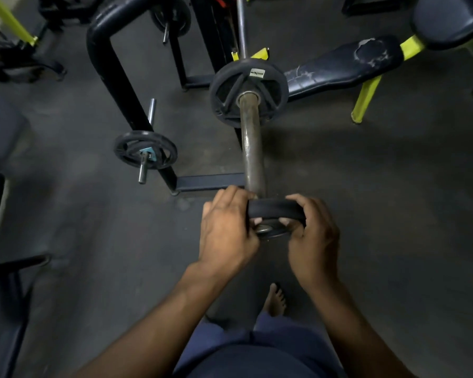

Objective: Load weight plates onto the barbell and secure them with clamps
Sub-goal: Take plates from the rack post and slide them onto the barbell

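While I am gripping a small weight plate (275,214) by its rim, my left hand (225,227) and right hand (313,238) are closing on opposite sides, holding it at the near end of the barbell sleeve (253,148). Farther along, a larger plate (248,91) is sitting against the collar, with a bench (344,64) beyond it.
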